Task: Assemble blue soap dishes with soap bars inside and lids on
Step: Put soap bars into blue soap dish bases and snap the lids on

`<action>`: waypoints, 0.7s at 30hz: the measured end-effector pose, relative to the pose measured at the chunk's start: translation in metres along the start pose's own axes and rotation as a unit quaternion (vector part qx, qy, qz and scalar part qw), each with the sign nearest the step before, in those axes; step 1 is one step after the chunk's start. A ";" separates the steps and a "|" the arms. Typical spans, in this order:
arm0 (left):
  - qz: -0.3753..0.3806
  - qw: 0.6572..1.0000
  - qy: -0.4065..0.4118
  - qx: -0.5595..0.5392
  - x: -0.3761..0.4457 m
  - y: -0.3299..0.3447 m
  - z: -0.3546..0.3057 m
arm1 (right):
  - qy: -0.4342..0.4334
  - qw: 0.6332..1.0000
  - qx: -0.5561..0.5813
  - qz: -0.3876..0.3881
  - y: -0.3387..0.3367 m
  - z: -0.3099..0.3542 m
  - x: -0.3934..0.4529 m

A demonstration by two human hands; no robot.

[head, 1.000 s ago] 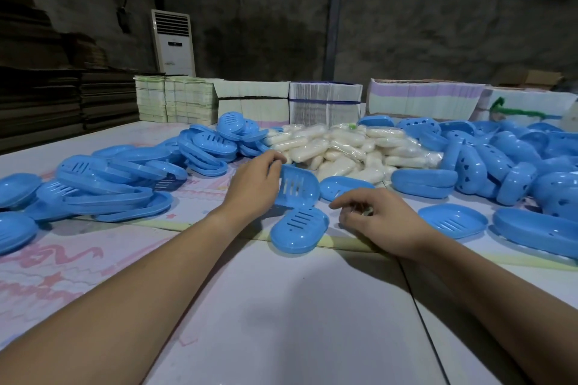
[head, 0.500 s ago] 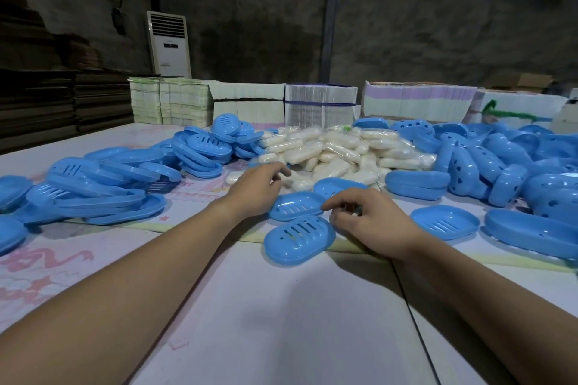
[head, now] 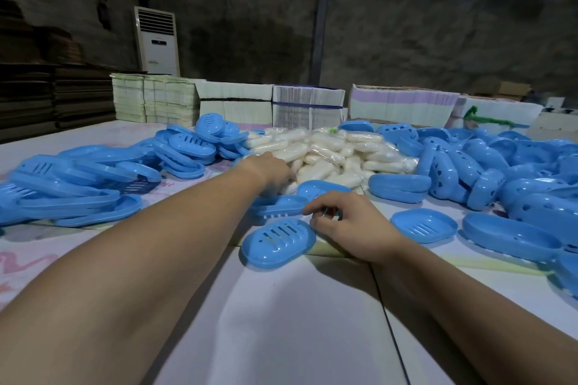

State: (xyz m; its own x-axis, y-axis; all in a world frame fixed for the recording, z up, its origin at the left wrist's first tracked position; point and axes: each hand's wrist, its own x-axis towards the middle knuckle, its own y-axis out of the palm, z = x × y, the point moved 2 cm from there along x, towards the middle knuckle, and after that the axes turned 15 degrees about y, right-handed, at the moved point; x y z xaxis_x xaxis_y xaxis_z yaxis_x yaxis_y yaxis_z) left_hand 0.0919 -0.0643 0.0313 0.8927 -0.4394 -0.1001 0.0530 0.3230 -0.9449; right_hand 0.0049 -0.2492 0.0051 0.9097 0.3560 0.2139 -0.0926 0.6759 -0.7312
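Observation:
A heap of white soap bars (head: pixel 328 147) in clear wrap lies at the table's middle back. My left hand (head: pixel 269 172) reaches into its near edge, fingers curled down over the bars and hidden from me. Just in front lies a blue slotted dish (head: pixel 278 206). My right hand (head: pixel 347 219) rests on the table with thumb and forefinger pinched at that dish's right end. Another blue slotted dish (head: pixel 278 242) lies upside down, nearer to me and beside my right hand.
Stacked blue dish parts (head: pixel 78 184) fill the left side, and domed blue lids (head: pixel 469 172) pile up on the right. A single dish (head: pixel 423 225) lies right of my right hand. Bundled flat cartons (head: pixel 306 106) line the far edge. An air conditioner (head: pixel 158 40) stands behind.
My left hand laid the slotted dish down flat, let go of it, and moved forward into the soap heap. My right hand's fingertips closed on that dish's end.

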 end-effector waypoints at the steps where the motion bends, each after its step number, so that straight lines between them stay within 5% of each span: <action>1: -0.011 1.000 0.002 0.013 0.001 -0.001 -0.001 | 0.000 1.000 0.000 0.000 0.001 0.000 0.000; 6: -0.045 0.999 0.013 0.005 0.003 -0.001 0.005 | 0.000 1.000 -0.002 0.006 0.002 -0.002 0.001; 12: -0.023 0.991 -0.023 -0.127 -0.003 0.009 0.019 | 0.006 1.000 -0.003 0.007 0.002 0.000 0.000; 17: -0.146 0.973 -0.033 -0.178 -0.021 0.007 0.026 | 0.014 1.000 0.009 0.004 -0.001 -0.003 -0.001; 21: -0.282 0.903 -0.026 -0.324 -0.050 0.000 0.022 | 0.022 1.000 0.015 0.005 -0.001 -0.004 0.001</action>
State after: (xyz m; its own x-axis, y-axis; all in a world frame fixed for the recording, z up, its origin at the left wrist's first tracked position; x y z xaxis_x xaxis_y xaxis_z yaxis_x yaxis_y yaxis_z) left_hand 0.0572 -0.0244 0.0435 0.8267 -0.3349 0.4521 0.2478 -0.5047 -0.8270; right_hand 0.0074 -0.2515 0.0034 0.9258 0.3339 0.1771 -0.1131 0.6918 -0.7132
